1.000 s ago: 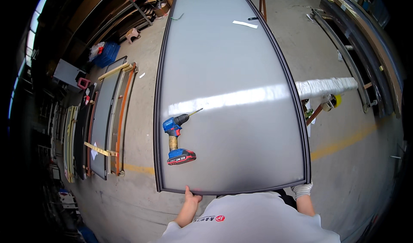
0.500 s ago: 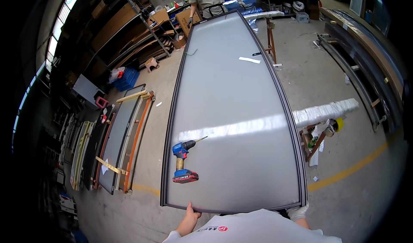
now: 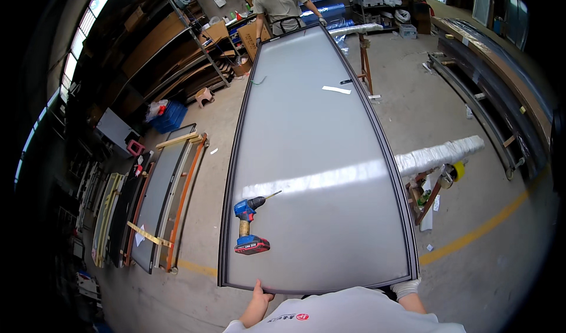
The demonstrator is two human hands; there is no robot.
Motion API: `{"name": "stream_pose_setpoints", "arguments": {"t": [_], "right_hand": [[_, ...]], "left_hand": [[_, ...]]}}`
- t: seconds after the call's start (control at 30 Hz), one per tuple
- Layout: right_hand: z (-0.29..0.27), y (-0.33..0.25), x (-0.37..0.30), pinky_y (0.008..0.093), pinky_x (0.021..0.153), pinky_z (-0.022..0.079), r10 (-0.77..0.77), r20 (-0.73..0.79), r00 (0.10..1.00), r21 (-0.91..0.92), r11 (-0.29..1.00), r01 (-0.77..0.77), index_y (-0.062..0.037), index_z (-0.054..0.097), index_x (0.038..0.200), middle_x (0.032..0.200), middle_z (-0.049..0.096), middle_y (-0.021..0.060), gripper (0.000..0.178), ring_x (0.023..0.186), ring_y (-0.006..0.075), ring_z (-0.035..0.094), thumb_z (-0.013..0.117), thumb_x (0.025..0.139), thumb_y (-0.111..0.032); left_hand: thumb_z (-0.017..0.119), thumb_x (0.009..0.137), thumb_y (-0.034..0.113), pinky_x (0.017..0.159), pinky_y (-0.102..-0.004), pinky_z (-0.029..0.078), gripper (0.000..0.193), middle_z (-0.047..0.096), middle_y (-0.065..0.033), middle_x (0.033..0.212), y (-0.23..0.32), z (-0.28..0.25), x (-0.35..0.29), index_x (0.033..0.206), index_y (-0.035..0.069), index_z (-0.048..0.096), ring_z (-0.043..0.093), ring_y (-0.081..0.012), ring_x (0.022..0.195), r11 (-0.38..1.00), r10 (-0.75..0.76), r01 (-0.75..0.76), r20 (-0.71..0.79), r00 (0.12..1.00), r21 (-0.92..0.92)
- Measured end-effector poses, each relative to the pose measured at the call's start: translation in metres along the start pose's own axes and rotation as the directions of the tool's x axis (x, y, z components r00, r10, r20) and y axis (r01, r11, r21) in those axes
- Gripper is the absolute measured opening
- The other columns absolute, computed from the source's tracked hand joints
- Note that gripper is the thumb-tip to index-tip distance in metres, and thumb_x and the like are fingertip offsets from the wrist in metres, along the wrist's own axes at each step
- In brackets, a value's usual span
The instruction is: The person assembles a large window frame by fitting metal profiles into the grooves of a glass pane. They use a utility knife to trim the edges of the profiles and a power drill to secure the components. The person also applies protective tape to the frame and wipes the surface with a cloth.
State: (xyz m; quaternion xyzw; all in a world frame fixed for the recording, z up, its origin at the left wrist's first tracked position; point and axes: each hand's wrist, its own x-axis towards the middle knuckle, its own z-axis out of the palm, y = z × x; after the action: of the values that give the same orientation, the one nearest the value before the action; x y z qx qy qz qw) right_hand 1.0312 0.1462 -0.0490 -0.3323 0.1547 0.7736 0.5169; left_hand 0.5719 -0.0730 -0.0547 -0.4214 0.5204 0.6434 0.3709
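Observation:
A long frosted glass panel (image 3: 324,233) in a dark frame stretches away from me. My left hand (image 3: 257,302) grips its near edge toward the left corner, thumb on top and the fingers hidden beneath. At the near right corner my right hand (image 3: 405,287), in a white glove, is closed around the frame, its fingers partly hidden. A blue and black cordless drill (image 3: 245,218) with a long bit lies on the glass at the near left. Farther up the panel are a white paper strip (image 3: 336,89) and a small black piece (image 3: 346,82).
Another person (image 3: 280,6) holds the panel's far end with both hands. A plastic-wrapped bar (image 3: 439,154) crosses under the panel on a stand (image 3: 428,200). Framed panels (image 3: 159,209) stand at left, a blue crate (image 3: 170,118) behind them. Long wrapped profiles (image 3: 501,79) rest on a rack at right.
The far end of the panel sits slightly lower in view, and the person there shows more fully. My hands keep their hold; the drill remains on the glass.

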Motion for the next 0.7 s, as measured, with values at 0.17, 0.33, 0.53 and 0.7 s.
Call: {"name": "stream_pose_setpoints", "arguments": {"t": [0.17,0.33,0.53,0.7], "right_hand": [[-0.002,0.005,0.007,0.0507,0.102,0.032,-0.021,0.149,0.989,-0.124,0.992,0.04,-0.0182,0.046,0.131,0.138,0.043,0.0048,0.069,0.126,0.0308,0.038,0.023,0.082,-0.061],[0.035,-0.025,-0.021,0.05,0.103,0.031,0.02,0.093,0.995,0.051,0.998,-0.025,-0.0174,0.044,0.133,0.139,0.041,0.0046,0.068,0.128,0.0297,0.036,0.021,0.084,-0.058],[0.054,-0.08,-0.042,0.0504,0.1,0.035,0.023,0.037,0.999,0.003,1.0,-0.024,-0.0169,0.048,0.13,0.135,0.046,0.0044,0.064,0.124,0.0294,0.04,0.022,0.084,-0.054],[0.027,-0.122,-0.061,0.0494,0.096,0.039,0.065,0.469,0.881,-0.135,0.991,-0.002,-0.0172,0.051,0.126,0.13,0.051,0.0035,0.063,0.119,0.0278,0.046,0.024,0.083,-0.053]], "left_hand": [[0.053,0.084,0.058,0.095,-0.0513,0.041,0.059,0.052,-0.005,0.126,0.014,-0.015,-0.002,0.122,0.013,0.051,0.052,-0.0282,0.112,0.997,-0.018,0.01,0.098,0.995,0.079],[0.053,0.084,0.057,0.096,-0.0542,0.036,0.059,0.049,-0.0067,0.126,-0.009,0.008,-0.055,0.122,0.013,0.049,0.047,-0.0284,0.113,0.999,-0.001,0.001,-0.002,1.0,0.039],[0.062,0.075,0.062,0.096,-0.0524,0.037,0.069,0.051,-0.0075,0.12,-0.034,0.005,-0.065,0.121,0.013,0.049,0.047,-0.0304,0.109,0.995,-0.099,0.099,-0.031,0.995,-0.004],[0.061,0.076,0.061,0.094,-0.0502,0.041,0.064,0.053,-0.0062,0.114,-0.055,0.012,-0.13,0.116,0.014,0.051,0.05,-0.0274,0.104,0.984,-0.177,0.176,-0.014,0.984,-0.036]]}}
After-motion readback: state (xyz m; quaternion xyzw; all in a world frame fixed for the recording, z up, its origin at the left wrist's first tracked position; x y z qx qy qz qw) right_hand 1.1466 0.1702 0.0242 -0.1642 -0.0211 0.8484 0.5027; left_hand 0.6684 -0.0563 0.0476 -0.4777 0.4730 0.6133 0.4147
